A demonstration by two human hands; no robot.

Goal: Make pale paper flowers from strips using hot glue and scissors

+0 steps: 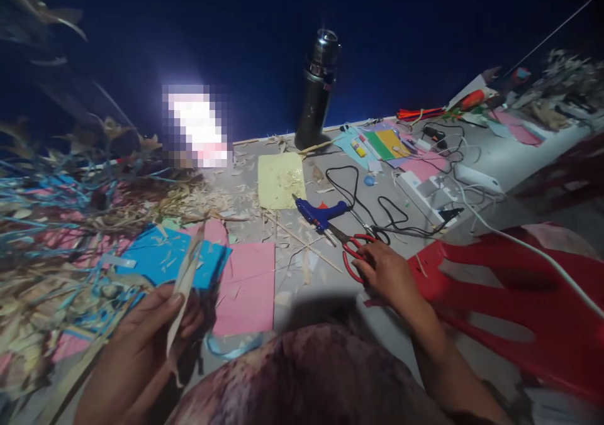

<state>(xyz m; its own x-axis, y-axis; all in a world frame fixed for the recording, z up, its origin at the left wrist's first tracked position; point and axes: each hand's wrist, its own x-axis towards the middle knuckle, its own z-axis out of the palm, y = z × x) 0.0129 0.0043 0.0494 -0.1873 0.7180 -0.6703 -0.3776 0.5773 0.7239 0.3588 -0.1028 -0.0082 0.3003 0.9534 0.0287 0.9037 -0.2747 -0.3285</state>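
My left hand point(141, 343) is closed around a long dry leaf strip point(185, 280) and holds it upright at the lower left. My right hand point(384, 271) rests on the grey surface, its fingers curled over the handles of the red scissors point(352, 252). The scissor blades point toward a blue glue gun point(321, 213) just beyond. A pink paper sheet point(248, 287) and a blue paper sheet point(170, 258) lie between my hands, littered with shavings.
A heap of dry leaves and blue strips point(56, 236) fills the left. A yellow sheet point(279, 180), a black flask point(317, 92), black cables point(391, 214), a white power strip point(427, 189) and coloured papers point(384, 143) lie farther back. A red plastic chair point(509, 299) stands at right.
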